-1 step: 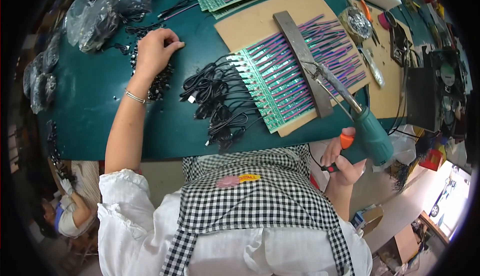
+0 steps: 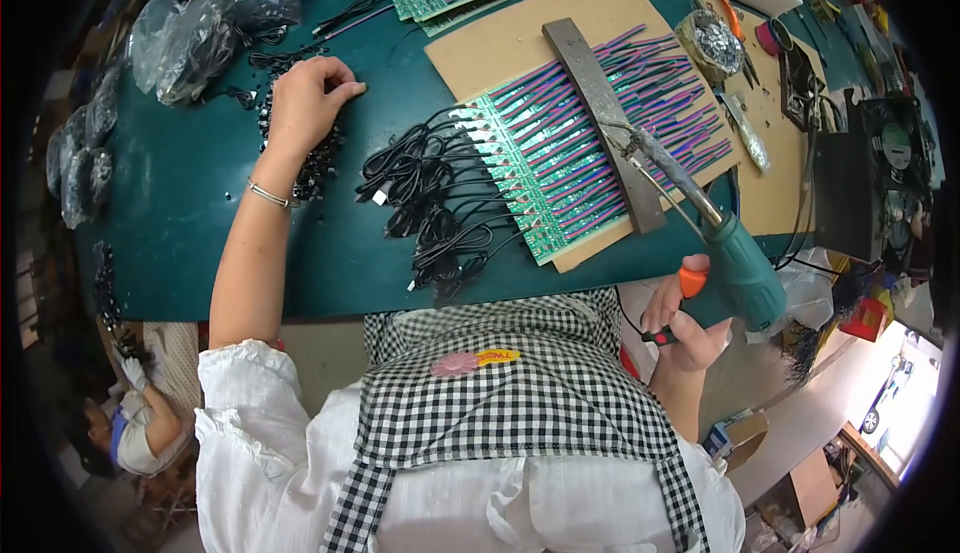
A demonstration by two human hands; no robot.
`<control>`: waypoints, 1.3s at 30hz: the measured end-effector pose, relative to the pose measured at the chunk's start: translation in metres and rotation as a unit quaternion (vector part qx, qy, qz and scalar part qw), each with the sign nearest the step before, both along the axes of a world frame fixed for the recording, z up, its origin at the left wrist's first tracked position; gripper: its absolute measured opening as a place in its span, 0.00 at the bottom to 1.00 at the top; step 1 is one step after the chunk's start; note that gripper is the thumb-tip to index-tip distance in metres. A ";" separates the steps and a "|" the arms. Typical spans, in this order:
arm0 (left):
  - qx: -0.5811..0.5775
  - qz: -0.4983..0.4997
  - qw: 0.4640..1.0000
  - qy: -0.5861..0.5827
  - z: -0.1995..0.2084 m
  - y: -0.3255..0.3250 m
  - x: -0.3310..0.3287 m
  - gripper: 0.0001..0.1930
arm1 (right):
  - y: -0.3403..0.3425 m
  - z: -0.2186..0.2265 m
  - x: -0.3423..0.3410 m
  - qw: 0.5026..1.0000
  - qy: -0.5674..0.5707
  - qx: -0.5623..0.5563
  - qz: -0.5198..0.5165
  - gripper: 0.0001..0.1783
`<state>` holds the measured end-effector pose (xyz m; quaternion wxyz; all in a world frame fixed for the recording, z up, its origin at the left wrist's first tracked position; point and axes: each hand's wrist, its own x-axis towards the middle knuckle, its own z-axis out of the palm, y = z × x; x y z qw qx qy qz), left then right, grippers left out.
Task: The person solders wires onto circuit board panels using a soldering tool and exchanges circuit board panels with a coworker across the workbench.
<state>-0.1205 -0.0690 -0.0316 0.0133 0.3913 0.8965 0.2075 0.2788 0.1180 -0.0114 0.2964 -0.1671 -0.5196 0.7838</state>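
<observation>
Hands frame a green ribbed circuit panel (image 2: 560, 163) on brown cardboard. I see my right hand (image 2: 680, 323) clamped around a teal soldering gun (image 2: 735, 258) just beyond the panel's near-right corner; my left hand (image 2: 305, 103), fingers curled together, presses small black parts (image 2: 320, 158) far left of it.

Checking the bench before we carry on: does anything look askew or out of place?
Nothing is clearly damaged. The black cables trail off the green boards in a tangled heap, and small black parts lie scattered by the left hand.

right hand (image 2: 685, 328) gripping soldering gun (image 2: 735, 258)
</observation>
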 end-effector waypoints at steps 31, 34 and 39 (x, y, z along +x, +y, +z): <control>0.105 0.314 0.937 0.114 -0.011 -0.145 -0.101 0.09 | -0.022 0.000 0.003 0.999 -0.030 0.032 -0.006 0.33; 0.072 0.377 0.923 0.026 -0.013 -0.137 -0.126 0.15 | -0.026 0.003 0.006 0.999 -0.041 0.025 -0.023 0.32; -0.076 0.524 0.848 -0.017 0.007 -0.104 -0.121 0.25 | -0.028 0.007 0.005 0.998 -0.055 0.009 -0.040 0.32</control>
